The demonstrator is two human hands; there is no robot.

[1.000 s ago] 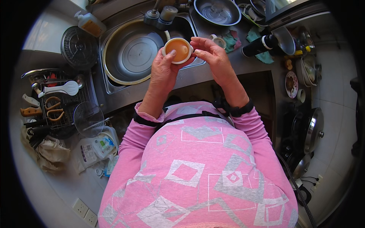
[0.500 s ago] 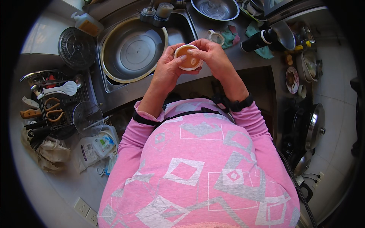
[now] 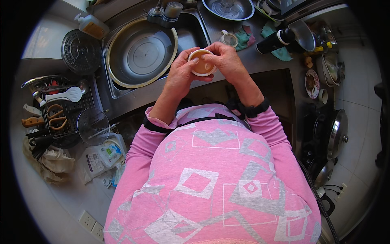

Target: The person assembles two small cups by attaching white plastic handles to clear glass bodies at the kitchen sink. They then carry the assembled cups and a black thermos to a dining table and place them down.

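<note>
Both hands are wrapped around a small white cup (image 3: 202, 63) held over the counter edge, just right of the sink (image 3: 187, 34). The left hand (image 3: 181, 73) covers its left side, the right hand (image 3: 226, 60) its right, so the walls are mostly hidden. Inside looks brownish, can't really tell what. A big steel pan (image 3: 140, 53) fills the sink, and the pot (image 3: 228, 7) behind is cut off up top.

Both hands (image 3: 203, 71) are closed around a cup (image 3: 202, 64) at the counter (image 3: 248, 61) edge. Left of them a big pan (image 3: 140, 51) fills the sink. Right stands a black bottle (image 3: 276, 40); beyond, a small jar (image 3: 229, 38).
</note>
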